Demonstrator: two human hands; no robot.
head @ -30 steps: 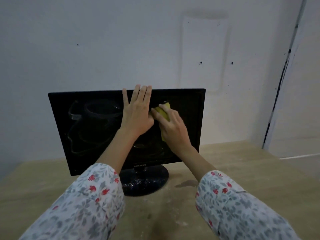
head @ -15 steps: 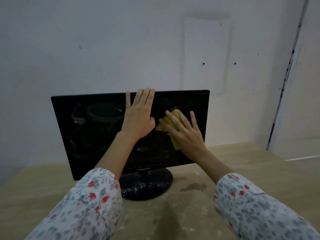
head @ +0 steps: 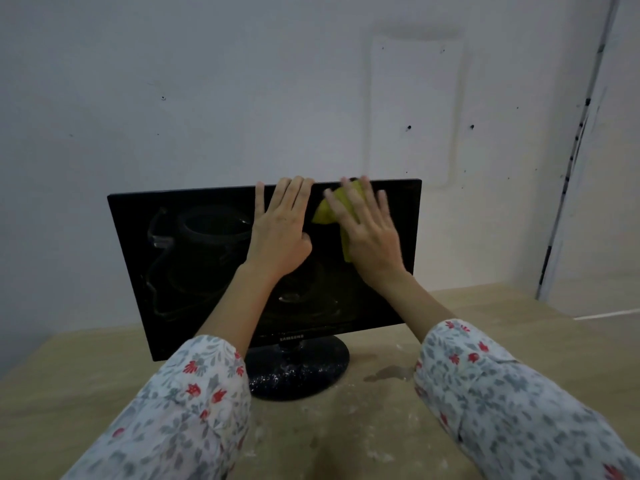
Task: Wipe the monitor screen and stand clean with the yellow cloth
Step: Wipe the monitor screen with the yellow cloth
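Note:
A black monitor [head: 194, 265] stands on a round black stand [head: 311, 372] speckled with white dust. My left hand [head: 280, 233] lies flat on the upper middle of the dark screen, fingers straight and reaching its top edge. My right hand [head: 370, 233] presses the yellow cloth [head: 325, 214] against the upper right of the screen with spread, straight fingers. Most of the cloth is hidden under that hand; a corner shows to its left and a strip below the palm.
The monitor sits on a light wooden table [head: 69, 386] with white dust and a wet patch [head: 388, 372] to the right of the stand. A pale wall [head: 207, 98] is close behind. A door edge [head: 571, 168] runs down the right.
My right hand slid the cloth up and to the right across the screen, its fingers spreading flat. My left hand stayed in place on the screen.

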